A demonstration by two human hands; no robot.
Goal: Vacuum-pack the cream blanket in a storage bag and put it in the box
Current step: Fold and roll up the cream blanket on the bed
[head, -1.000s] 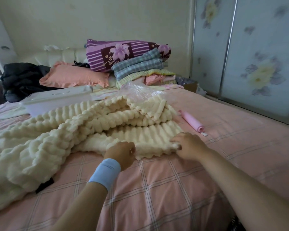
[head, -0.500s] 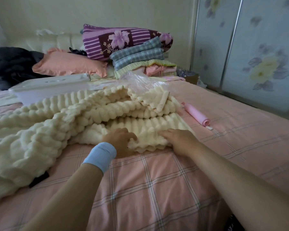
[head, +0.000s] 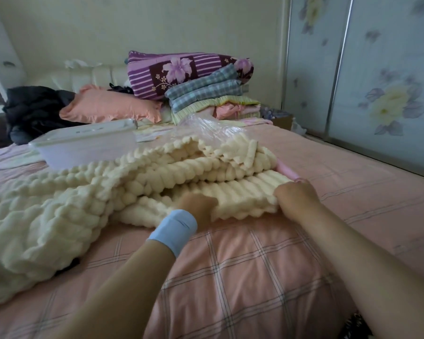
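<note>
Hands: the left hand (head: 197,206) and right hand (head: 296,199) each grasp the near edge of the folded layer. Their fingers curl into the pile, and they are set apart along that edge, probably to pull the fold square.
Cream blanket (head: 157,177): on the bed, partly folded at the right. The rest lies in a loose heap to the left, and none of it is bagged yet.
Step in hand: judged to be folding the blanket small enough for the bag.
Storage bag (head: 206,128): clear plastic, crumpled, just behind the blanket within reach.
Pink roll (head: 285,171): touching the blanket's right edge and partly covered. Its purpose cannot be told.
Box (head: 83,143): white, lid on, behind the heap at the left.
Bed (head: 230,265): a pink check sheet that carries everything.
Beyond: stacked bedding (head: 206,94) by the headboard.
</note>
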